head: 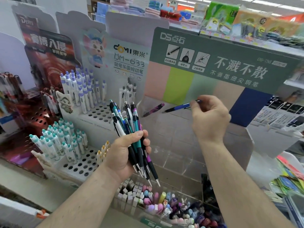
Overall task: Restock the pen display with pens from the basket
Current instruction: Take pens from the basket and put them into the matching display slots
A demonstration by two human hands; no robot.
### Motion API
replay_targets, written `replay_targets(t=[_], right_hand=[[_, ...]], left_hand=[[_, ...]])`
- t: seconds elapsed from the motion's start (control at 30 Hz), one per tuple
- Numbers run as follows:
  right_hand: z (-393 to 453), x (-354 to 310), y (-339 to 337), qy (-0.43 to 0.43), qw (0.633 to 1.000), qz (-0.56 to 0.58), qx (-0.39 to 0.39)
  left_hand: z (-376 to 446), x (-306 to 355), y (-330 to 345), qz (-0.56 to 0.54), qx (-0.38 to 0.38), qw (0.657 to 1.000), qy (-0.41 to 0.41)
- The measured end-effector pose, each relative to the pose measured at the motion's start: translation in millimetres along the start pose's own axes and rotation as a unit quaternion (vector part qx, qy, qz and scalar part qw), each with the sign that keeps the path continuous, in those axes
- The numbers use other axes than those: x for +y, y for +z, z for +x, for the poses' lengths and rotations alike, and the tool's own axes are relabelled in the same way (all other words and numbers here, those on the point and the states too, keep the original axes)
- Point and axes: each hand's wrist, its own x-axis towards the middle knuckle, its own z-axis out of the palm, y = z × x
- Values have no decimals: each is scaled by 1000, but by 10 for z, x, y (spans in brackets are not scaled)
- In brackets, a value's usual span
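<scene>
Head view looks down on a shop shelf of pen stands. The left hand (126, 150) is wrapped tightly round a bundle of pens (131, 134): slim plastic click pens with smooth barrels in teal, white, blue and purple, matte black rubber grips and pointed metal tips facing down; their clip ends fan out upward. The right hand (209, 116) pinches the rear end of a blue pen (178, 107) between thumb and fingertips, the pen lying nearly level with its dark tip pointing left, over the clear acrylic display (179, 139). That display is a stepped, see-through tray under a green card header with pastel colour blocks; its edges are hard to trace because of the transparency. One purple pen (153, 109) with black stripes leans tilted in its upper left corner.

To the left stands a white card stand (85, 163) pierced with round holes, holding upright white pens with lilac or teal caps. At the bottom edge a clear bin of pastel erasers (156, 201) is partly cut off and blurred. No basket can be made out.
</scene>
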Motion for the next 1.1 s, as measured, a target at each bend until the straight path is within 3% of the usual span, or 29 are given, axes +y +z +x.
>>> replay_targets(t=[0.37, 0.47, 0.53, 0.6, 0.7, 0.77, 0.93, 1.1], right_hand=[[-198, 48, 75, -7, 984, -90, -153], [-260, -34, 6, -84, 988, -102, -81], [-360, -206, -43, -113, 991, -51, -58], [-466, -418, -56, -41, 986, -4, -160], [-600, -564, -11, 84, 936, -25, -342], [-640, -584, -11, 137, 917, 26, -375], [-681, -564, -46, 171, 915, 121, -345], [-617, -551, -156, 243, 918, 256, -180]], left_hand=[[-52, -37, -8, 13, -11, 1000, 1], [-67, -45, -19, 27, -35, 999, 16], [-75, -52, -28, 42, -61, 997, 12], [-81, -62, -26, 76, -77, 994, 8], [-91, -79, -6, 134, -77, 988, 13], [-106, -87, 14, 147, -65, 987, 18], [-103, -121, 20, 97, -25, 995, 20], [-77, -128, -31, 34, 12, 999, -21]])
